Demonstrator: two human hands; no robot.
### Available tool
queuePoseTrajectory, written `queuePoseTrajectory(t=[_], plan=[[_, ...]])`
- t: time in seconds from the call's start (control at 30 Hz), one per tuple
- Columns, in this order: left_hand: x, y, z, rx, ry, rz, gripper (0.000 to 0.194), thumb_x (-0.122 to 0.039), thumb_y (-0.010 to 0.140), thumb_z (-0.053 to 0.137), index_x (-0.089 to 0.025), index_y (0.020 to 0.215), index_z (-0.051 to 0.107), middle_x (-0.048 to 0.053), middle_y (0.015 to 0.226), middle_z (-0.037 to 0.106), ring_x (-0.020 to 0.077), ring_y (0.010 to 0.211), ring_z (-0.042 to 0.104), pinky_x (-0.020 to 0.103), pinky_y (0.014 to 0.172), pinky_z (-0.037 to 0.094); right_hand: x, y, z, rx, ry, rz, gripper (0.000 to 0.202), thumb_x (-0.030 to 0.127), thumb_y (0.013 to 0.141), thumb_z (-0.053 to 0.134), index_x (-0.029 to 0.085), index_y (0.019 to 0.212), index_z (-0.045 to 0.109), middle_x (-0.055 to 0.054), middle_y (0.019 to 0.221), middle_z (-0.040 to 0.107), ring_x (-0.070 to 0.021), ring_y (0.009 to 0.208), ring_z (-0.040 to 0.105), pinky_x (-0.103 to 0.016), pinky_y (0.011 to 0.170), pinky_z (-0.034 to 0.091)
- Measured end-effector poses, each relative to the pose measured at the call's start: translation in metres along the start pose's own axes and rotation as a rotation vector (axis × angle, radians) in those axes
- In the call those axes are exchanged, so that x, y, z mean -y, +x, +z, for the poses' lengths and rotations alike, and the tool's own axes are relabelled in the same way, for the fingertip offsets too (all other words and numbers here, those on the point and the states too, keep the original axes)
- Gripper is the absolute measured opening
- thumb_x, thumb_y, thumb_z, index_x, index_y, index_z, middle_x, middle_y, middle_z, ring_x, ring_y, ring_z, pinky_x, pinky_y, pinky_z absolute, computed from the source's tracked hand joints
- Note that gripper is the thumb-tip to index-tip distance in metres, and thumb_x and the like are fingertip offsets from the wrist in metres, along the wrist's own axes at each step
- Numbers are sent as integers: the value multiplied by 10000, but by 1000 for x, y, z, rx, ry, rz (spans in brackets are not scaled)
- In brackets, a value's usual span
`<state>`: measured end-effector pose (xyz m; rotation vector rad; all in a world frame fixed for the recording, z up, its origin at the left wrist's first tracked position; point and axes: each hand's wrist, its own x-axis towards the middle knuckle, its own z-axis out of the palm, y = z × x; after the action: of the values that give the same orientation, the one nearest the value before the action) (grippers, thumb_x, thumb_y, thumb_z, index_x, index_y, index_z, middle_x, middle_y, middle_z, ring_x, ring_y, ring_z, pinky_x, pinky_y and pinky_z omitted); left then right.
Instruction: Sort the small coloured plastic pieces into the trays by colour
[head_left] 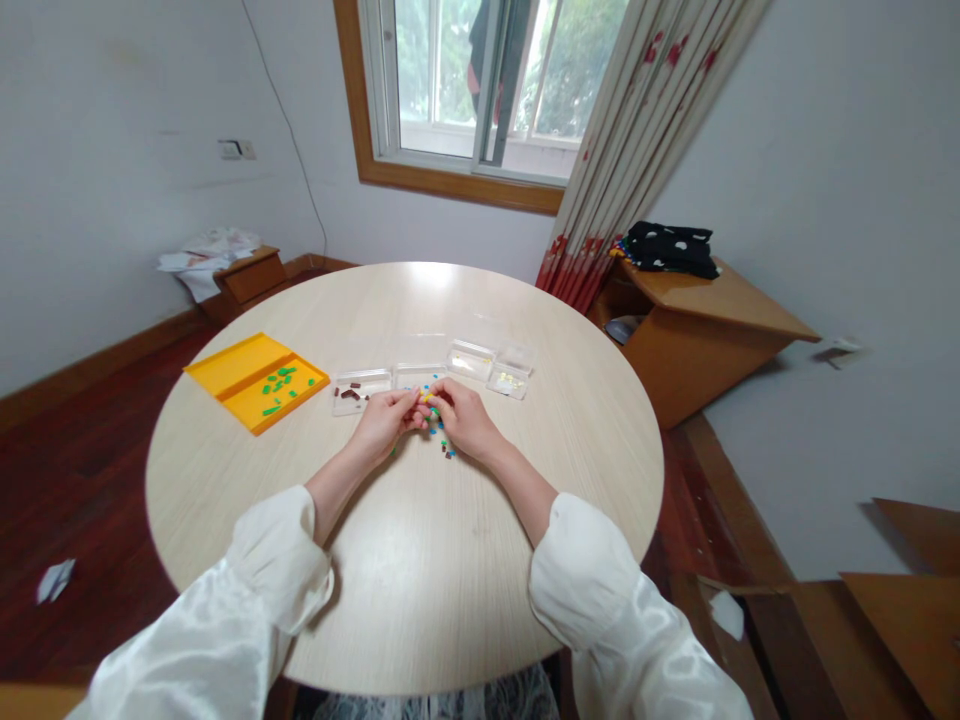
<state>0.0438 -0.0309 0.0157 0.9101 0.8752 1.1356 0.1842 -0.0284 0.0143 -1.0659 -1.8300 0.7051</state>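
My left hand (385, 424) and my right hand (466, 418) meet over the middle of the round table, fingers pinched together. Between the fingertips is a small yellow piece (426, 398), which both hands appear to grip. Small blue, green and brown pieces (446, 450) lie on the tabletop just below and between the hands. Behind the left hand sits a clear tray with brown pieces (349, 394). Another clear tray (409, 376) is partly hidden by the hands. Clear boxes with pale yellow pieces (507, 382) stand beyond my right hand.
An open yellow case (255, 384) with several green pieces rests at the left of the pale round table (405, 560). A wooden cabinet (675, 340) with dark cloth on top stands at the right. A window and curtain are behind.
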Motion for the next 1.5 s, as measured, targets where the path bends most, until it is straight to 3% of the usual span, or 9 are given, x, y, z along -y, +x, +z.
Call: queuePoseTrajectory(t=[0.23,0.4,0.53,0.83,0.97,1.1,1.23,1.33,1.5], plan=[[-5,-1,3,-1,-97,-77,245,-287,770,660,-71,655,646,45,559,609,66,440,497,193,487,466,-6,3,6,-76,197,111,85,265,796,499,193,756,519,13,721,581,-114,670,537,-239,661,434],[-7,0,2,-74,-224,-216,138,-135,824,553,-61,743,636,87,662,653,94,527,585,232,594,532,-15,9,7,-93,585,338,327,498,712,598,198,711,467,55,603,494,-76,516,459,-207,517,397],[-8,0,1,-90,-385,-298,132,-34,788,507,-96,805,622,116,776,680,165,750,659,286,737,555,-16,10,5,-83,743,357,452,592,636,634,200,625,410,80,532,414,-52,451,382,-190,455,334],[-1,8,-8,33,-457,-434,284,-38,759,447,-56,1015,568,184,889,675,235,866,674,375,822,543,-13,4,3,-47,261,167,129,277,745,586,165,740,650,-14,716,662,-131,663,584,-266,671,460],[-5,7,-8,10,-500,-464,387,-86,805,406,18,1171,481,212,904,666,260,880,673,413,863,522,-15,3,2,-31,148,126,172,223,791,543,175,805,708,-40,863,720,-159,800,636,-299,780,476],[-13,3,-3,-7,-494,-477,462,-189,882,336,48,1276,383,245,975,642,277,909,663,420,845,520,-14,3,1,-88,41,64,192,175,812,529,170,852,717,-44,860,720,-150,779,631,-288,757,481],[-17,0,0,4,-535,-454,513,-300,923,285,65,1270,383,224,912,639,257,824,664,370,756,533,-7,1,-2,-83,-127,-94,152,142,781,606,172,878,719,-54,837,698,-158,799,596,-310,791,465],[-18,-1,1,59,-612,-409,527,-353,929,274,49,1233,429,193,866,638,230,746,643,350,705,522,-2,-2,-2,35,-188,-202,208,137,796,612,217,961,710,-53,958,690,-166,917,578,-324,855,436],[-19,-3,2,100,-641,-383,484,-400,925,287,-14,1111,513,143,791,609,203,663,601,327,604,492,-1,-2,1,148,-307,-240,175,175,819,616,221,954,717,-64,968,706,-185,950,585,-351,856,394]])
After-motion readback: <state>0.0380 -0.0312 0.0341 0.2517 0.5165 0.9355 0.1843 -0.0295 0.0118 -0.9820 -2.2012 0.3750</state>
